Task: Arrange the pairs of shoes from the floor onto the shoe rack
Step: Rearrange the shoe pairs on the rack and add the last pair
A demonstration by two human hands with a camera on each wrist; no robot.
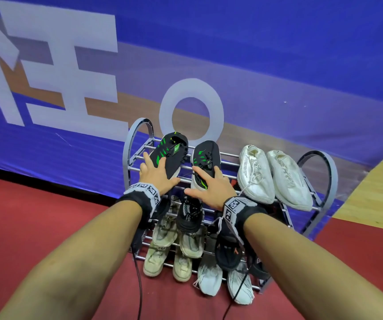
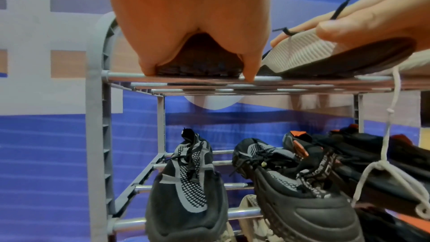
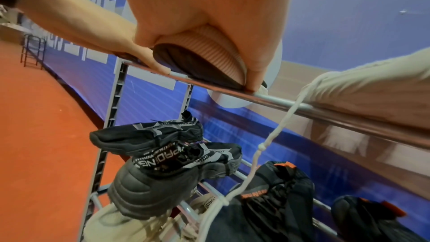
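Two black shoes with green stripes lie side by side on the top shelf of the grey shoe rack (image 1: 229, 155), toes toward me. My left hand (image 1: 160, 169) grips the toe of the left shoe (image 1: 170, 153), fingers and thumb curled down its sides. In the left wrist view that hand (image 2: 193, 25) straddles the shoe's toe (image 2: 200, 62) down to the front rail (image 2: 121, 76). My right hand (image 1: 206, 181) holds the toe of the right shoe (image 1: 205, 158) the same way. In the right wrist view it (image 3: 209, 6) wraps the ribbed sole (image 3: 204, 58).
A white pair (image 1: 273, 176) fills the right of the top shelf, one lace hanging (image 2: 387, 135). Below sit a black-and-grey pair (image 2: 186, 181), a black-and-orange pair (image 3: 279, 190), beige pairs (image 1: 162, 250) and a white knit pair (image 1: 225, 282). A blue banner stands behind; red floor lies around.
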